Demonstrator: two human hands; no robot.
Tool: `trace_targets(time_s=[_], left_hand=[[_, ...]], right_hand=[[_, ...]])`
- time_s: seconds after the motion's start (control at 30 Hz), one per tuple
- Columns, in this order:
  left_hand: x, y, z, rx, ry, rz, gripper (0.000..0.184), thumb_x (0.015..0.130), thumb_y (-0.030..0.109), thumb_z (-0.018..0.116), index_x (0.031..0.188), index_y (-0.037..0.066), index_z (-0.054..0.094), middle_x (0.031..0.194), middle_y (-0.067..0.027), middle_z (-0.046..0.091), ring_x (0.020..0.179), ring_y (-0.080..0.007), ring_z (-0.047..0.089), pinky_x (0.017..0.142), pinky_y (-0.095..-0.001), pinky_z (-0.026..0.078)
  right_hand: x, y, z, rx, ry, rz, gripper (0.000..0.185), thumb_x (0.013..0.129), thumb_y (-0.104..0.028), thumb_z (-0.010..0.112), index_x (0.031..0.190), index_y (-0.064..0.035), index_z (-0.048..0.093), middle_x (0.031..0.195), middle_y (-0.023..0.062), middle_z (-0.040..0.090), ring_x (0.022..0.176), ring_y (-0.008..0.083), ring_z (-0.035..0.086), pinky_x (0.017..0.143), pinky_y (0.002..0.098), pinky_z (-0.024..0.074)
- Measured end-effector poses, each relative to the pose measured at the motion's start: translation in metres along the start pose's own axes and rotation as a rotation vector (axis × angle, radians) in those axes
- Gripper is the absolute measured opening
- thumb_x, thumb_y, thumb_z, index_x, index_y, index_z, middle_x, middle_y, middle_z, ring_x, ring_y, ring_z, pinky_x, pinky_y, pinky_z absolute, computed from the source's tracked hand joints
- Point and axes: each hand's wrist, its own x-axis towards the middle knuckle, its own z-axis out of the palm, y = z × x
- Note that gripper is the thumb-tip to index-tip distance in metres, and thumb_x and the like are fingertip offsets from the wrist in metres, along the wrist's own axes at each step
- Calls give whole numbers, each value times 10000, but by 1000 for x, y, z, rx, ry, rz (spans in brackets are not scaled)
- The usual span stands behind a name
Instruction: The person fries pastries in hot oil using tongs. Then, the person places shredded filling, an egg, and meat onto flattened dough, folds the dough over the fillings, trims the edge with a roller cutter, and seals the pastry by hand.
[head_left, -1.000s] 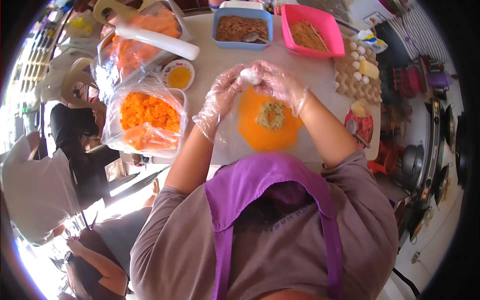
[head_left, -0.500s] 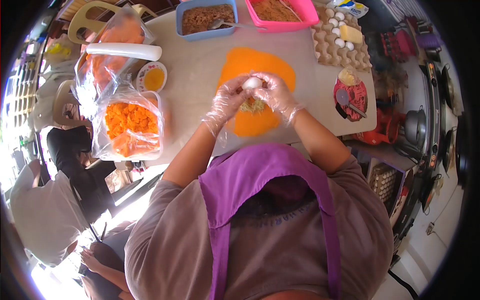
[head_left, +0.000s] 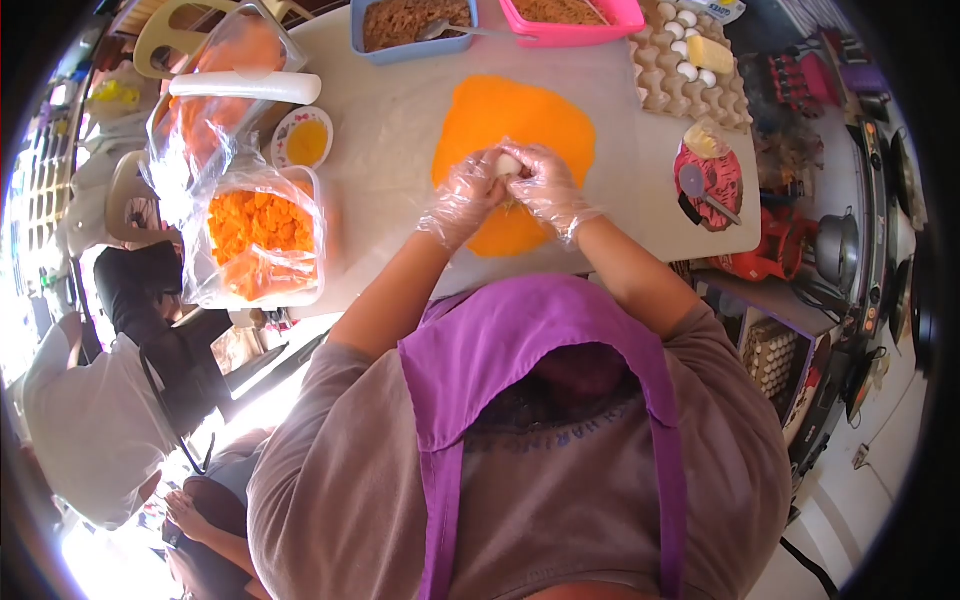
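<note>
Both hands wear clear plastic gloves and meet over a flat orange dough sheet (head_left: 520, 110). A white egg (head_left: 509, 165) is held between them, its sides covered by fingers. My left hand (head_left: 464, 198) grips it from the left, my right hand (head_left: 552, 190) from the right. Light shredded filling (head_left: 511, 205) lies on the dough below the egg, mostly hidden by the hands. Whether the egg touches the filling I cannot tell.
To the left stand a tub of orange dough (head_left: 262, 240), a bowl of yellow liquid (head_left: 303, 138) and a white roll (head_left: 245, 87). Blue (head_left: 415, 48) and pink (head_left: 575, 28) tubs line the back. At right are an egg tray (head_left: 665, 90) and a pink board (head_left: 712, 180) with a cutter.
The egg has come nearer to me over the dough, and the fingers now cover more of it and of the shredded filling. The whole view has shifted slightly.
</note>
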Motion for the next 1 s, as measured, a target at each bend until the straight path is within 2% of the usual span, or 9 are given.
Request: trace_targets(time_s=[0.07,0.17,0.33,0.37,0.47,0.53,0.67,0.73,1.0], left_hand=[[0,-3,6,55,-2,-3,415,843,109,656,1238,55,542,1151,-223,600,1028,-399,598,873,-441,503],[0,-4,11,85,5,2,390,844,115,643,1215,55,536,1119,-224,606,1010,-407,596,862,-448,499],[3,-11,21,71,32,37,374,834,79,621,1194,39,528,1085,-222,611,959,-405,601,845,-434,499],[3,-13,23,-4,1,-24,362,836,71,615,1187,35,535,1077,-221,613,944,-401,604,836,-432,501],[6,-1,12,-79,-40,-84,329,853,62,598,1177,24,555,1069,-216,620,923,-387,617,822,-422,508],[7,4,7,72,0,41,312,880,74,588,1186,17,571,1081,-212,630,938,-375,629,832,-414,514],[4,-24,12,61,61,113,349,894,86,594,1234,8,578,1168,-209,624,1029,-372,622,889,-410,510],[1,-29,14,-5,42,58,385,868,84,615,1243,4,583,1217,-211,609,1074,-383,604,916,-416,505],[0,-33,13,-6,16,37,344,928,109,599,1258,14,579,1246,-214,602,1122,-377,598,981,-399,479]], right_hand=[[0,3,3,-108,36,-38,444,801,53,633,1242,2,611,1001,67,546,882,140,580,780,272,493],[3,13,6,-92,71,14,461,770,-18,682,1226,-3,617,1090,164,581,945,245,620,830,309,510],[7,23,9,-228,128,-107,493,747,-38,696,1233,-14,617,1077,173,593,928,279,619,823,343,508],[7,25,9,-275,139,-144,495,745,-37,699,1233,-16,618,1076,174,594,926,284,619,824,347,507],[6,25,8,-266,131,-155,475,762,-22,693,1231,-14,619,1072,157,593,935,257,617,825,324,504],[9,31,8,-60,120,-64,458,784,16,672,1238,-12,616,1068,135,591,942,225,613,826,308,500],[8,15,-3,157,26,110,452,816,96,622,1256,-10,608,1069,87,585,966,167,602,847,278,494],[11,20,-9,74,-15,89,457,816,112,615,1257,-9,608,1069,77,587,981,161,601,873,271,490],[14,22,-14,-28,-77,36,470,798,122,604,1247,-15,619,1152,105,617,1063,202,613,941,279,480]])
